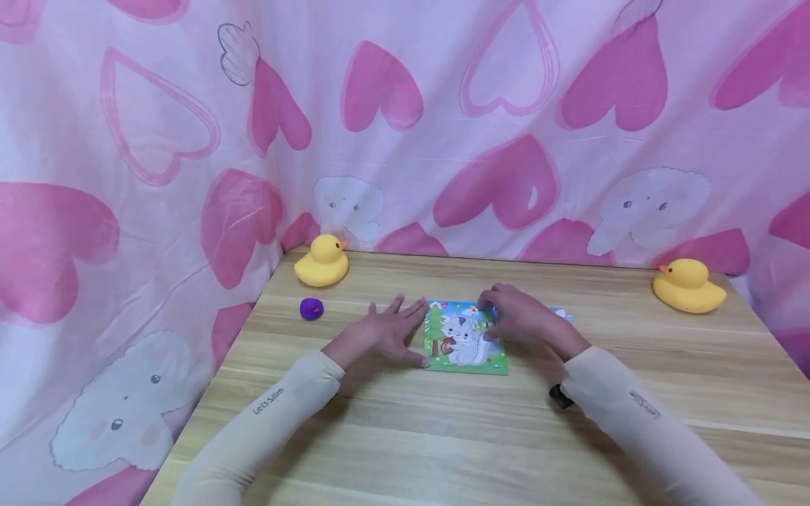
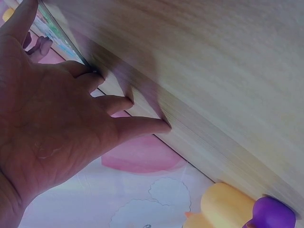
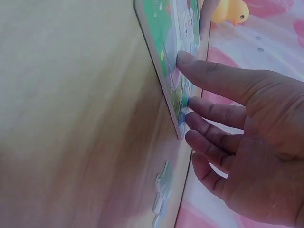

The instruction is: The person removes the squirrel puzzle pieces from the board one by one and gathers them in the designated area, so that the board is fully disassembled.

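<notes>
Puzzle (image 1: 467, 337) mid-table (image 1: 405, 436), between hands; ducks (image 1: 322, 261) at far corners

sleeves: cream, snug, long, on both arms, end at the wrists
left sleeve (image 1: 266, 422): small dark lettering along the forearm
right sleeve (image 1: 639, 411): small dark logo print on the forearm
right wrist: black strap or device (image 1: 560, 396) under the cuff
hands: bare, no rings or gloves

The bench (image 1: 443, 436) is pale wood-grain, smooth with a soft sheen. The puzzle (image 1: 465, 337) looks like thin printed card, slightly glossy. Both ducks (image 1: 323, 261) (image 1: 688, 285) seem smooth matt rubber or plastic. The heart curtain (image 1: 158, 140) is creased cloth.
</notes>
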The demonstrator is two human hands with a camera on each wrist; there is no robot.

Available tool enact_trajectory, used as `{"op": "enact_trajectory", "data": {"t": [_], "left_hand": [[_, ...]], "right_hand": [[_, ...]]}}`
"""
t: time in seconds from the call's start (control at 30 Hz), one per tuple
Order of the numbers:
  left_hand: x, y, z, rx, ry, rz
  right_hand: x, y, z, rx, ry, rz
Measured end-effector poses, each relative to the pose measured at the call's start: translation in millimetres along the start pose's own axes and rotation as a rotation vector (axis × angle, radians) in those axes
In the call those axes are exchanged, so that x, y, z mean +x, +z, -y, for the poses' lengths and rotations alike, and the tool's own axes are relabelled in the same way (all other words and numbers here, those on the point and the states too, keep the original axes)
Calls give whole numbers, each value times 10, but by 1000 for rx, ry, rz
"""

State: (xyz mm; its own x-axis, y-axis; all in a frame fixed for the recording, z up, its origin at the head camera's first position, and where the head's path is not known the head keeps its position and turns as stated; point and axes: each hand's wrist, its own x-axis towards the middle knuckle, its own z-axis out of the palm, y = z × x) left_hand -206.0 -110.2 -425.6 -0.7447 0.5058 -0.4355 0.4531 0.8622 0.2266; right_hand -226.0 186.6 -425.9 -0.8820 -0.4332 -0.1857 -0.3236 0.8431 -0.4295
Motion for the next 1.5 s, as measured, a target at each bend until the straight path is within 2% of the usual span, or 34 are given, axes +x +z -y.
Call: {"op": "enact_trajectory", "data": {"t": [0.4,0.7,0.87,1.1,1.3,1.5], "left_hand": [[-7,-33,8,-1,-2,0],[-4,-23,8,-7,-2,-11],[10,-18,17,1,1,-9],[10,-5,36,4,-10,-9],[0,-2,18,5,-2,-13],[-7,-4,1,-4,1,-11]], "right_hand": [[110,-22,-68,4,-9,-4],[99,-13,-89,132,-24,6],[84,1,-172,150,-55,-11],[92,19,-238,229,-48,-11],[34,-11,-329,262,-17,-35],[-90,-135,-463,288,-22,-57]]}}
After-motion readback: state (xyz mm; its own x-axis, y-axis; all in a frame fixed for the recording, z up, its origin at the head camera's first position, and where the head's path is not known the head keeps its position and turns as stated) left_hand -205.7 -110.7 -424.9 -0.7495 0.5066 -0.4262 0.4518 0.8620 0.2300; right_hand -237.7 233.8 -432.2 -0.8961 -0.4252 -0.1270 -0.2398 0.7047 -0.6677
